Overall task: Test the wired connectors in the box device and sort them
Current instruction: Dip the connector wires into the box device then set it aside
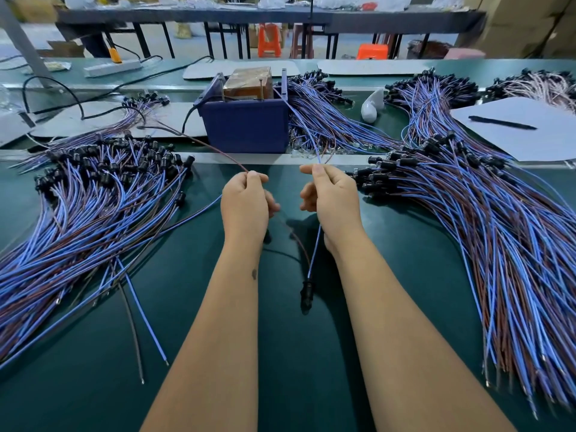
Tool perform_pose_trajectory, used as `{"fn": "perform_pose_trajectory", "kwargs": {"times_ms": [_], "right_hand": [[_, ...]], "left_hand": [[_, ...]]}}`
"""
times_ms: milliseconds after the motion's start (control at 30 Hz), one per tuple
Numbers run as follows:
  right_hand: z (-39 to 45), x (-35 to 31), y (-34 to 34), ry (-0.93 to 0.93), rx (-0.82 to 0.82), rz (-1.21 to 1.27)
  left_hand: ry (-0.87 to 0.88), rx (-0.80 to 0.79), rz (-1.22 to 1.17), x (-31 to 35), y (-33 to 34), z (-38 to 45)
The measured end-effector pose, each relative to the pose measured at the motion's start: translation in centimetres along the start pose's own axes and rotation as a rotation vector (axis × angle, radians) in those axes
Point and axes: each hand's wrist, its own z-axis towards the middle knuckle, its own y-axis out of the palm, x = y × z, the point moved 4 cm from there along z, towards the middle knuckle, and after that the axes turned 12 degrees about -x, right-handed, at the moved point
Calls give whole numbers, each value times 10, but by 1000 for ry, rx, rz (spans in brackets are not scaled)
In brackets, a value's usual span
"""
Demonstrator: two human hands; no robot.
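Two hands hold the wires of one connector above a green surface (311, 353), in front of the blue box device (247, 126).

The box device sits at twelve o'clock with a brown block (248, 82) standing in its open top between upright metal pins. The left hand (246, 204) pinches a brown wire (212, 148) that arcs toward ten o'clock; the right hand (330, 198) pinches a blue wire (304, 132) that runs up to the box. Both wires drop between the forearms to a black connector (307, 294) hanging at six o'clock of the hands. One heap of wired connectors (93, 198) spreads at nine o'clock, another heap (483, 219) at three o'clock, a third bundle (321, 120) just right of the box. A pen (501, 122) lies on paper (530, 135) at two o'clock.
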Motion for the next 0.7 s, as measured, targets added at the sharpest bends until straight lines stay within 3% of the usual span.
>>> {"fn": "perform_pose_trajectory", "kwargs": {"times_ms": [233, 700], "right_hand": [[1, 1, 4, 5, 16, -7], [1, 1, 2, -10, 75, 65]], "left_hand": [[-42, 62, 71, 1, -7, -1], [180, 176, 50, 10, -11, -6]]}}
